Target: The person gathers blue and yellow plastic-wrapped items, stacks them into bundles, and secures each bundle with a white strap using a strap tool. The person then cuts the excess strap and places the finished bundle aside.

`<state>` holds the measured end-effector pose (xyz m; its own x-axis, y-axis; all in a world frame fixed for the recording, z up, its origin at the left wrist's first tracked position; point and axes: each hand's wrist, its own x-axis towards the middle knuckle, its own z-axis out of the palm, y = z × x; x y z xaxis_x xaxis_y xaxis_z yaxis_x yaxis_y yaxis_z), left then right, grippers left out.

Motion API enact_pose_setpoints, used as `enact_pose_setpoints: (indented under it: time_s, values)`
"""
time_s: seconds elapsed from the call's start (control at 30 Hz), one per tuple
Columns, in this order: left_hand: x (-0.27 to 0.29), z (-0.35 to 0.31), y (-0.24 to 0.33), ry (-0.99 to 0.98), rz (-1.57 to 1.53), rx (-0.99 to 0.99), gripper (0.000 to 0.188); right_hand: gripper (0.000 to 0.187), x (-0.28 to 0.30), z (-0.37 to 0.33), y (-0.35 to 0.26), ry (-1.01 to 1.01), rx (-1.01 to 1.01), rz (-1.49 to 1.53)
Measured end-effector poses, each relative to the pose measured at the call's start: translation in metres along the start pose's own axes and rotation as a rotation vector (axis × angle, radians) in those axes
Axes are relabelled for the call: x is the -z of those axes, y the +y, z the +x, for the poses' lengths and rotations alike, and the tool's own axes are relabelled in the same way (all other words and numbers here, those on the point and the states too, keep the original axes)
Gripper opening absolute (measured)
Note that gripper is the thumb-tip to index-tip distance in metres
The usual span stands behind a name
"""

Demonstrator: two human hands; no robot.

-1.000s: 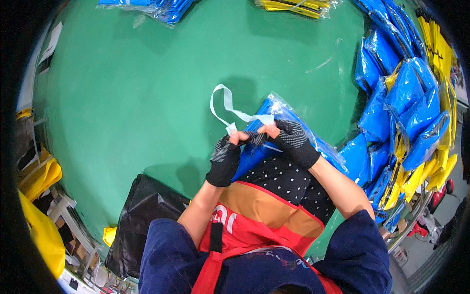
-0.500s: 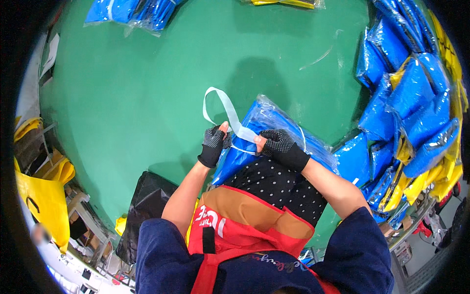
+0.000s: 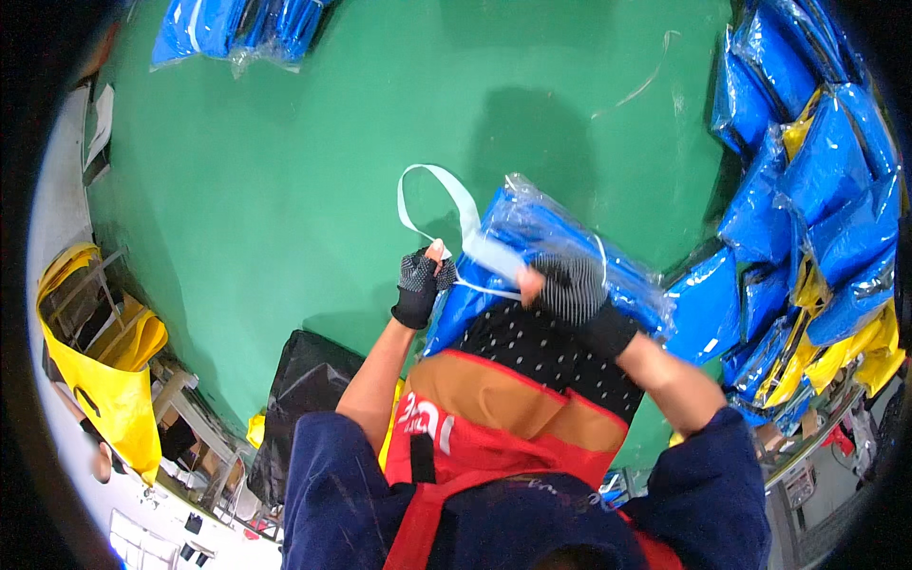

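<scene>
My gloved left hand (image 3: 421,285) pinches one end of a white strip (image 3: 492,253) at the thumb; my right hand (image 3: 573,290), blurred, grips the other end. With both ends held near each other, the slack stands in a loop over the green tabletop (image 3: 285,171). Below my hands the clear-bagged blue bundle (image 3: 556,223) lies aslant before me, probably so both hands reach it. Narrow white bands (image 3: 602,256) cross it, seemingly keeping its layers together.
</scene>
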<state>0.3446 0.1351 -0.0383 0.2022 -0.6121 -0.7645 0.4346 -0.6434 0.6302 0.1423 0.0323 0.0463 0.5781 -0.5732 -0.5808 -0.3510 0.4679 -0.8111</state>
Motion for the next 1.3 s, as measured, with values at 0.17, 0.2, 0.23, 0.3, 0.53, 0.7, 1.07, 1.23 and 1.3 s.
enact_pose_setpoints:
  time_s: [0.17, 0.2, 0.23, 0.3, 0.53, 0.7, 1.07, 1.23, 1.3]
  values:
    - [0.001, -0.027, -0.004, -0.006, 0.434, -0.211, 0.042, 0.031, -0.047, 0.095, -0.041, -0.041, 0.586, -0.44]
    - [-0.003, -0.029, 0.007, -0.039, 0.594, -0.292, 0.043, 0.032, -0.059, 0.111, -0.042, -0.003, 0.576, -0.434]
    - [-0.007, -0.028, 0.006, -0.059, 0.605, -0.321, 0.042, 0.033, -0.068, 0.119, -0.042, -0.114, 0.355, -0.362]
    - [-0.004, -0.019, 0.0, -0.056, 0.746, -0.334, 0.035, 0.036, -0.083, 0.125, -0.046, -0.176, 0.311, -0.434]
    - [0.019, -0.003, -0.027, -0.054, 0.43, -0.316, 0.037, 0.023, -0.068, 0.09, -0.026, 0.03, 0.32, -0.935]
    - [0.007, -0.02, -0.008, -0.047, 0.021, -0.004, 0.044, 0.018, -0.094, 0.054, -0.003, -0.049, 0.211, -0.832]
    - [-0.002, -0.037, 0.025, 0.131, 0.164, -0.342, 0.045, 0.021, -0.072, 0.06, -0.002, -0.372, 0.047, -0.987]
    - [-0.023, -0.019, 0.044, 0.051, 0.075, -0.364, 0.043, 0.027, -0.063, 0.049, -0.006, -0.274, 0.151, -0.721]
    - [-0.016, -0.011, 0.02, 0.099, 0.296, -0.64, 0.041, 0.029, -0.059, 0.047, -0.007, -0.25, -0.024, -0.536]
